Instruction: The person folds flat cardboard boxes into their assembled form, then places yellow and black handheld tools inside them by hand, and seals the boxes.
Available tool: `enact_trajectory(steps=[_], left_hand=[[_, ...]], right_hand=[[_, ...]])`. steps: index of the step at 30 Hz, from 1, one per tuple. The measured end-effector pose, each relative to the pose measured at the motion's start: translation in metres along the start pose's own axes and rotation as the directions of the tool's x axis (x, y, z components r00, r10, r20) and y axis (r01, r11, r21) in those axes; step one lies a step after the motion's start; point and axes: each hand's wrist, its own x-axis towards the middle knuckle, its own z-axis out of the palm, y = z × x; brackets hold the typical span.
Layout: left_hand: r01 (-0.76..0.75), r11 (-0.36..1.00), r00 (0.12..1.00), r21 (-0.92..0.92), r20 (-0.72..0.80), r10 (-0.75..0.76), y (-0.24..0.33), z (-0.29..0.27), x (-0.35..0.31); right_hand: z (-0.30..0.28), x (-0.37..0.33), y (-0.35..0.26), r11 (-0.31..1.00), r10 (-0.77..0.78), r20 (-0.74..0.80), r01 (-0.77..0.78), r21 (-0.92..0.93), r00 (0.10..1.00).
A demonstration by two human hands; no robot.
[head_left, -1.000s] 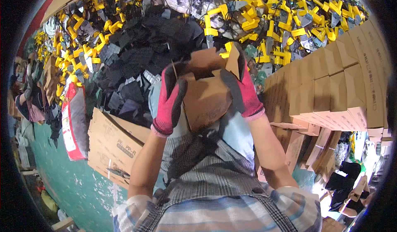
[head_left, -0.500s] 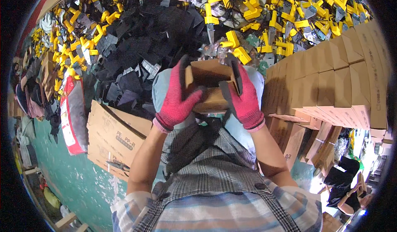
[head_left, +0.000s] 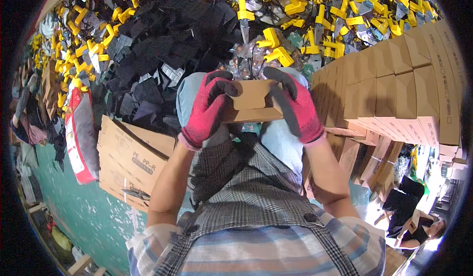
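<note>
Between my knees I hold a small brown cardboard box (head_left: 252, 114). Earlier its inside showed; now a flap with a rounded edge lies across the opening. My left hand (head_left: 207, 106), in a pink glove with dark fingers, is closed at the box's left end, its fingers curled at the top edge. My right hand (head_left: 299, 106), gloved alike, grips the right end with fingers bent over the upper corner. What lies inside the box is hidden. Just beyond it, a heap of small clear plastic bags (head_left: 245, 62) lies in front of me.
Black flat pieces (head_left: 167, 39) are heaped ahead on the left. Yellow-handled tools with cords (head_left: 310, 42) spread across the far side. Stacked cartons (head_left: 389, 89) stand at my right. A flattened carton (head_left: 125, 162) with pliers (head_left: 136, 194) lies left. Another person (head_left: 419, 227) sits lower right.
The box's flap has come down over its opening. Both hands have shifted their fingers to the box's ends and upper edge, and the whole view has moved slightly.
</note>
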Motion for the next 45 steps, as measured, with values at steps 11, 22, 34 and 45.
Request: enact_trajectory(steps=[11,22,34,45], left_hand=[[-0.062,0.998,0.997,-0.034,0.043,0.063,-0.014,0.012,-0.023],[0.123,0.959,0.992,-0.256,0.019,-0.122,-0.005,0.018,-0.040],[-0.104,0.768,0.935,-0.631,-0.326,-0.142,0.092,0.038,0.065],[-0.039,0.900,0.988,0.435,-0.120,0.101,-0.019,0.040,0.090]], right_hand=[[0.002,0.012,0.017,0.850,-0.195,0.190,0.263,-0.456,0.962],[-0.024,0.009,0.011,0.966,-0.161,0.234,0.201,-0.162,0.959],[-0.090,-0.102,0.046,0.675,-0.467,0.404,0.022,0.738,0.786],[-0.086,0.165,0.049,0.832,-0.130,-0.555,0.394,0.390,0.822]])
